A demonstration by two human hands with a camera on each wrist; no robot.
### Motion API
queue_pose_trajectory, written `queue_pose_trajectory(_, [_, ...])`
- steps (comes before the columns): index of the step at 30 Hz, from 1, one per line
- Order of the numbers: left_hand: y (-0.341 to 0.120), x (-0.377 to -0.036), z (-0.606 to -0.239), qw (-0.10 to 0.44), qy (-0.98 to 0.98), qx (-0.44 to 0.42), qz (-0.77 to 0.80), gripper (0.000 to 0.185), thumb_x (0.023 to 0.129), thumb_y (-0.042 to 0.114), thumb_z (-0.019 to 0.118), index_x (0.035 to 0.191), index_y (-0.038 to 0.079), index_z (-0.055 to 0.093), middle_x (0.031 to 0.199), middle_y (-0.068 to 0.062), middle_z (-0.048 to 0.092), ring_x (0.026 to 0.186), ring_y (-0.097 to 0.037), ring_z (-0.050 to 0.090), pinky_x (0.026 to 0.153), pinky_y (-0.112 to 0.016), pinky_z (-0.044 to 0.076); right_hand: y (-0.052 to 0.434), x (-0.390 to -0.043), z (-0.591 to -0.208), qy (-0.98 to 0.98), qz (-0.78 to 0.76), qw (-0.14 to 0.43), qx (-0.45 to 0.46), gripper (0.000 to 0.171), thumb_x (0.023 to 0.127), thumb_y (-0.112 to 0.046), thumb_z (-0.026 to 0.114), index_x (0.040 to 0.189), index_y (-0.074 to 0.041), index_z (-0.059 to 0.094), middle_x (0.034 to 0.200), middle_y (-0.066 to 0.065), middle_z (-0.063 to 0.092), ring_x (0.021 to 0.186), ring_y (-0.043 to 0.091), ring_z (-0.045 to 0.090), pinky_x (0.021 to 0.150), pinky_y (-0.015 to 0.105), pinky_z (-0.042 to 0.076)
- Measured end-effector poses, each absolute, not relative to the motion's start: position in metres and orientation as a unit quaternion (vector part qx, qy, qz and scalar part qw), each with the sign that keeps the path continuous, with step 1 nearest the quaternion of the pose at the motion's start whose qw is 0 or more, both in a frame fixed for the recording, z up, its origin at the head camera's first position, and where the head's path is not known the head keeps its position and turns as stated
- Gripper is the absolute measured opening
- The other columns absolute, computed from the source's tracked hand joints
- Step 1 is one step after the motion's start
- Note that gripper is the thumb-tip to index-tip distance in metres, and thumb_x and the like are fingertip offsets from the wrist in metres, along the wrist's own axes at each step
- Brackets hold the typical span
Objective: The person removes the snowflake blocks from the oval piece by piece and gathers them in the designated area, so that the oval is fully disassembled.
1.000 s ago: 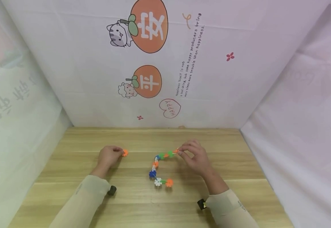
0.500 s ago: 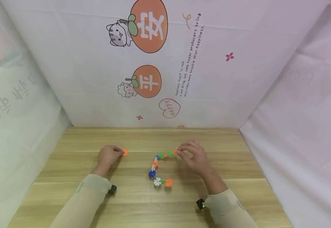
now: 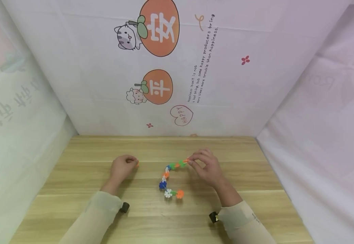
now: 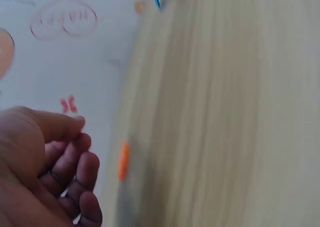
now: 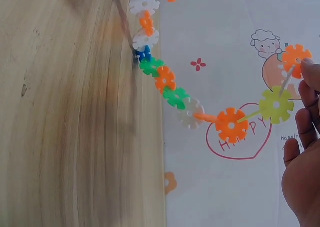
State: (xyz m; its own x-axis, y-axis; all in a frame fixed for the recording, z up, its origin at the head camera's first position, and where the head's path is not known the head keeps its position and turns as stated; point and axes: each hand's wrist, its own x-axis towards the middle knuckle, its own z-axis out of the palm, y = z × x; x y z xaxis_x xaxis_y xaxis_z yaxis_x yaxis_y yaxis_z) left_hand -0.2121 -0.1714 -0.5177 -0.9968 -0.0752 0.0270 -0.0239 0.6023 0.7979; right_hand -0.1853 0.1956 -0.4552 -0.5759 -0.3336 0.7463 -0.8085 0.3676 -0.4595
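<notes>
- The chain of snowflake pieces [image 3: 171, 178] is the landmark: it runs in a curve across the wooden table [image 3: 152, 220], its far end lifted and its near end, a white and an orange disc, lying flat.
- The right hand [image 3: 205, 166] sits at the chain's far right end, fingers curled in, fingertips pinching the end pieces.
- In the right wrist view, the fingertips [image 5: 309, 72] touch an orange disc at the very tip, with a yellow-green disc and another orange one just below it, hanging off the table.
- The left hand [image 3: 122, 168] rests on the table well to the left of the chain, apart from it.
- A single orange piece [image 3: 137, 164] lies between the left hand and the chain, right at the fingertips.
- In the left wrist view, that orange piece [image 4: 123, 160] lies on the table just beside the loosely curled fingers [image 4: 75, 172], which hold nothing.
</notes>
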Motion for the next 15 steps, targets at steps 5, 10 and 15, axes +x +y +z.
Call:
queue_pose_trajectory(5, [-0.143, -0.201, -0.503, 0.039, -0.865, -0.038, -0.499, 0.018, 0.098, 0.035, 0.074, 0.105, 0.019, 0.077, 0.098, 0.002, 0.074, 0.093, -0.02, 0.067, 0.079, -0.04, 0.056, 0.193, -0.187, -0.454, -0.779, 0.429, 0.279, 0.363, 0.017, 0.083, 0.003, 0.083, 0.093, -0.009, 0.077, 0.096, 0.003, 0.072, 0.095, 0.027, 0.059, 0.085, 0.035, 0.046])
queue_pose_trajectory(10, [-0.116, -0.188, -0.487, 0.041, -0.854, -0.098, -0.509, 0.015, 0.098, 0.038, 0.074, 0.103, 0.024, 0.076, 0.095, 0.009, 0.072, 0.089, -0.015, 0.065, 0.08, -0.038, 0.054, 0.191, -0.187, -0.453, -0.782, 0.426, 0.275, 0.363, 0.004, 0.093, -0.012, 0.079, 0.093, -0.008, 0.078, 0.095, 0.002, 0.072, 0.095, 0.025, 0.059, 0.085, 0.036, 0.047])
queue_pose_trajectory(15, [-0.091, -0.179, -0.474, 0.035, -0.833, -0.154, -0.53, 0.014, 0.098, 0.034, 0.074, 0.104, 0.022, 0.077, 0.096, 0.013, 0.073, 0.09, -0.012, 0.066, 0.085, -0.04, 0.053, 0.189, -0.184, -0.453, -0.79, 0.422, 0.264, 0.357, 0.005, 0.094, -0.013, 0.079, 0.094, -0.008, 0.079, 0.095, 0.001, 0.072, 0.095, 0.025, 0.059, 0.084, 0.037, 0.047])
